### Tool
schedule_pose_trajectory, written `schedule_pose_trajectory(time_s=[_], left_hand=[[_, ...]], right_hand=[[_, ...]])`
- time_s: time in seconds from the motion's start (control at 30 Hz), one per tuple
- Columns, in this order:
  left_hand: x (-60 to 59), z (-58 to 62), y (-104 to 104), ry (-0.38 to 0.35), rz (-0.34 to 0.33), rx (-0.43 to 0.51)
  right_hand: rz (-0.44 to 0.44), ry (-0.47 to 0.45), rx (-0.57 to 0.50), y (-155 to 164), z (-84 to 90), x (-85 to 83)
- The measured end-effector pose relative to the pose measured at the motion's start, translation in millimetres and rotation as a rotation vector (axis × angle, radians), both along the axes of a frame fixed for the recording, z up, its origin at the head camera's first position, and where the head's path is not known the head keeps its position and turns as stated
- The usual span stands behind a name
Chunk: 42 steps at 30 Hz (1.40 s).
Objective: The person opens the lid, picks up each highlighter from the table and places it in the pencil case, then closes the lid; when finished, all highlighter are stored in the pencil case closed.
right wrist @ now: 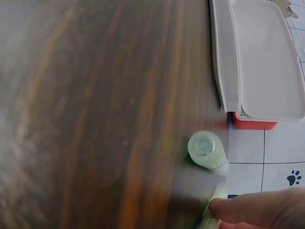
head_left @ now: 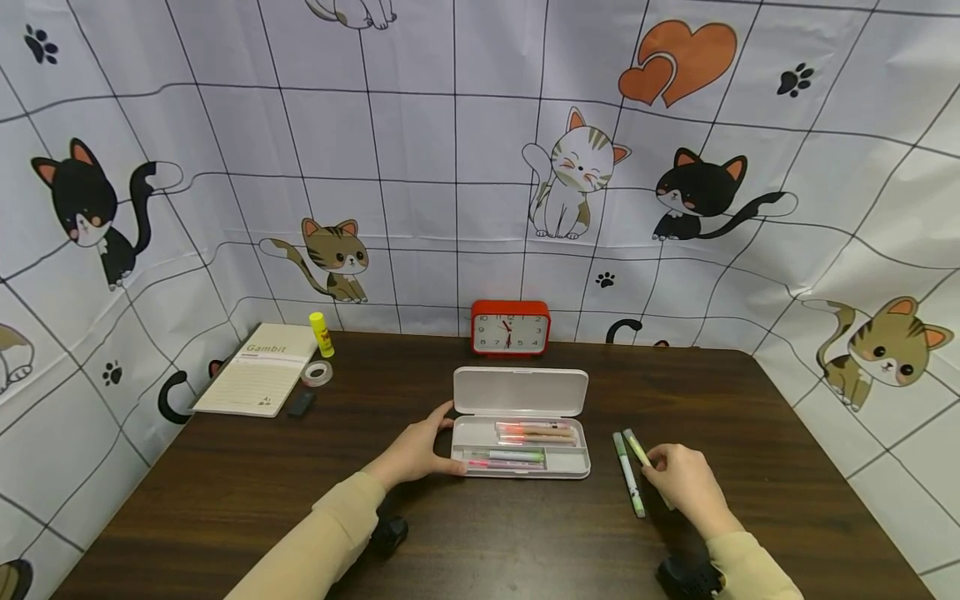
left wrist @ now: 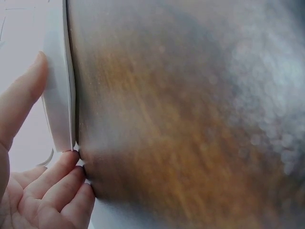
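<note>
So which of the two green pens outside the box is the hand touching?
The right-hand one, the shorter-looking pen angled toward the right hand, whose fingers rest on its end. The other green pen lies just left of it, untouched.

Both arms wear long beige sleeves, soft knit fabric, cuffs ending at the wrists. Left hand (head_left: 415, 454) bare, no rings or watch visible; right hand (head_left: 686, 483) likewise bare. A black device is strapped under each forearm: one just below the left cuff, one with a perforated casing by the right cuff. Fingernails short, unpainted.
</note>
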<state>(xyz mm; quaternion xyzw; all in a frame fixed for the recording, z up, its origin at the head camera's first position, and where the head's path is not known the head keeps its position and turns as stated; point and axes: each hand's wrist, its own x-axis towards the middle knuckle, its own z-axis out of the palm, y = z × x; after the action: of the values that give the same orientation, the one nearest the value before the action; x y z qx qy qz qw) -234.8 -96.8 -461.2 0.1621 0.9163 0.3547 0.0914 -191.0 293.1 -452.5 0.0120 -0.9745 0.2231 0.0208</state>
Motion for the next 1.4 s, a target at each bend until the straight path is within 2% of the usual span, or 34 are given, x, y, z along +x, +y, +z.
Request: schedule_pose_trajectory(time_s=[0.17,0.33,0.6,0.97,1.4], left_hand=[[0.5,-0.8,0,0.001,-0.001,0.006],[0.3,-0.8,0,0.0,-0.001,0.009],[-1.3,-1.1,-2,0.003,0.001,-0.001],[-0.8,-1.5,-2,-0.003,-0.002,0.003],[0.9,0.0,-1,0.005,-0.009,0.007]], right_hand=[[-0.014,0.011,-0.005,2,-0.7,0.7],[-0.011,0.068,0.008,3,-1.1,-0.2],[-0.004,0.103,0.012,-2,4.6,-1.0],[0.01,0.145,0.04,-16,10.6,-0.6],[0.071,0.184,0.058,-44,13.1,-5.9]])
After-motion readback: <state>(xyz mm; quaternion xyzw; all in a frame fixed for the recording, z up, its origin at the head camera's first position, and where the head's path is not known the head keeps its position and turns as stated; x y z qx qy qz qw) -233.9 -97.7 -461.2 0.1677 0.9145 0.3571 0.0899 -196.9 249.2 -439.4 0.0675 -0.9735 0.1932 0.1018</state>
